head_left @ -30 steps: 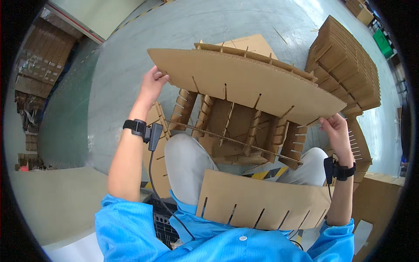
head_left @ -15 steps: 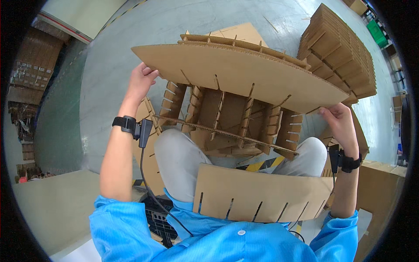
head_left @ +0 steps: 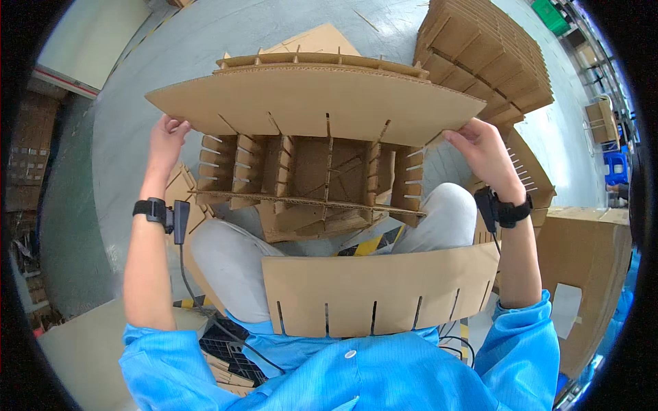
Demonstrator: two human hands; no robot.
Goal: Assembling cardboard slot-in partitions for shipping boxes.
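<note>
I hold a long slotted cardboard strip level above a cardboard divider grid that rests over my knees. My left hand grips the strip's left end and my right hand grips its right end. The strip's slots face down toward the upright cross pieces of the grid. Another slotted cardboard strip leans against my lap, slots down. Both wrists wear black bands.
A tall stack of slotted cardboard strips lies on the grey floor at the upper right. A brown carton stands at my right. Flat cardboard sheets lie beside my left knee. Stacked cardboard sits far left.
The strip in both hands has swung from tilted to level and come closer over the grid. My view has shifted so the grid sits more centred.
</note>
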